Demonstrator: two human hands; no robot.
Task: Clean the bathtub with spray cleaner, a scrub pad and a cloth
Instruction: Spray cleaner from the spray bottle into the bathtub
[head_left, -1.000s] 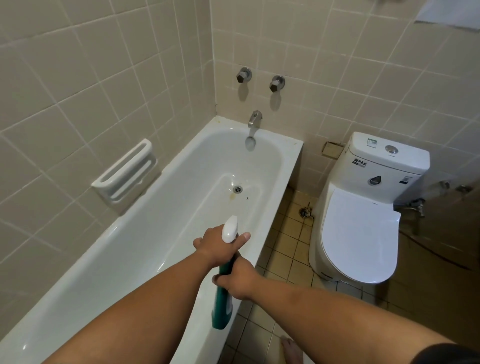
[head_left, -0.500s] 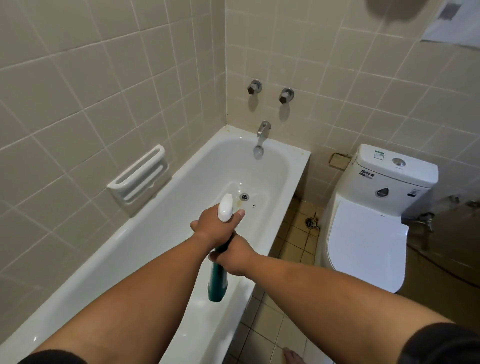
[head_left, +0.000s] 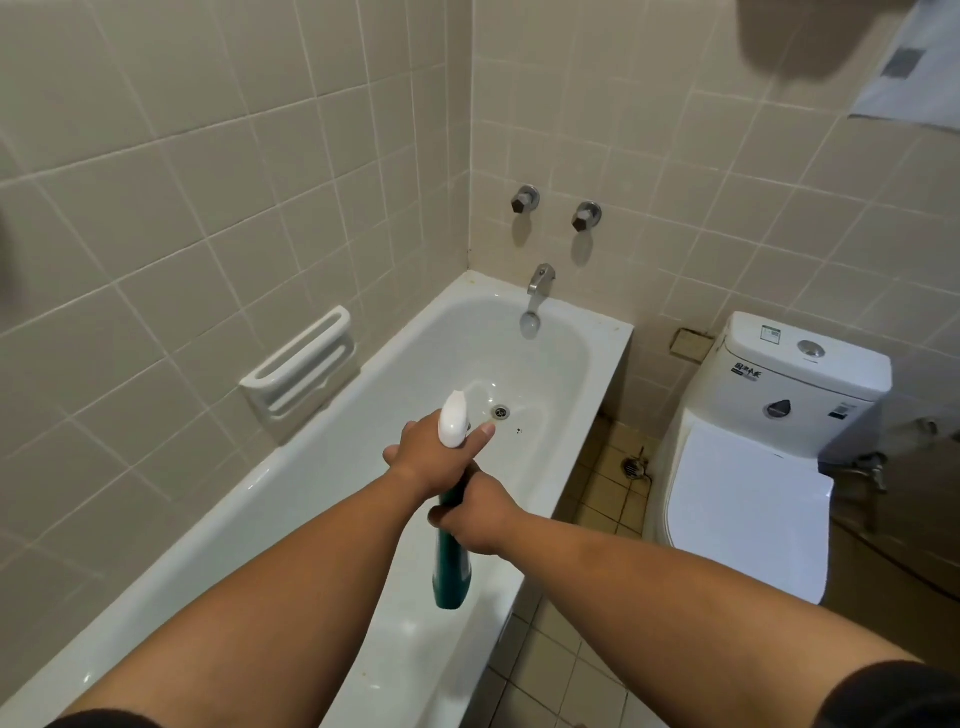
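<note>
Beige tiles cover both walls around the white bathtub (head_left: 566, 374), which runs away from me along the left wall. I hold the spray bottle (head_left: 451, 566) out over the tub with both arms stretched forward. My left hand (head_left: 431, 457) is wrapped round the neck just under the white trigger head, with one digit lying along its right side. My right hand (head_left: 480, 514) is curled round the green body directly below, touching the left. The bottle stands roughly upright, its white head pointing toward the far end and its base hanging above the tub's near rim. Beyond the head lies the drain (head_left: 500, 411) in the tub floor, and a metal spout (head_left: 537, 283) juts from the end wall below two valves (head_left: 525, 198). A white rack (head_left: 301, 364) is fixed to the left wall above the rim. To the right stands a toilet (head_left: 753, 467), lid down, on the tiled floor beside a floor drain (head_left: 632, 466).
</note>
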